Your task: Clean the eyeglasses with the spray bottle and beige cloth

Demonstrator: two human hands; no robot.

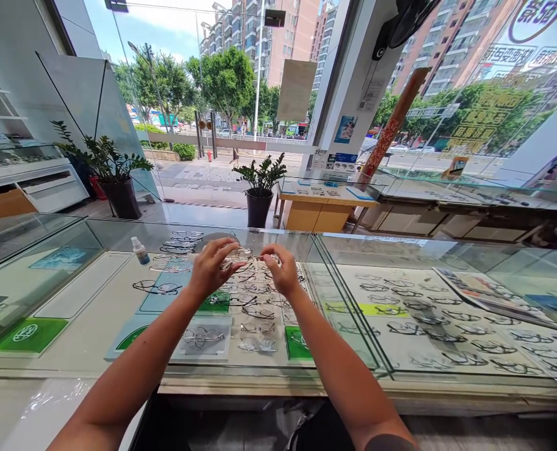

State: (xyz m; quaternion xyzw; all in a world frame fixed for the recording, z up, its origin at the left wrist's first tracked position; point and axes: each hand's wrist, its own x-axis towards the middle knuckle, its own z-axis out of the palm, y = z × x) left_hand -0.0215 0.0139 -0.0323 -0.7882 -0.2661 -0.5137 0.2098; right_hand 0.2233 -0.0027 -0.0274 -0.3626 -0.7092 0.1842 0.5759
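My left hand (213, 268) and my right hand (281, 268) are raised over a glass display case (203, 373). Between them is a thin-framed pair of glasses (241, 254). The fingers of my left hand curve round its left side, and my right thumb and fingers pinch its right end. Rows of eyeglasses (258, 327) lie below and in front of my hands. A dark-framed pair (157, 287) lies left of my left wrist, and several more frames (181, 241) are stacked beyond it.
A small spray bottle (140, 250) stands on the left. More glasses (466, 357) and a magazine (494, 294) are on the right. Beyond the case are two potted plants (260, 207), a wooden table (318, 216) and large windows.
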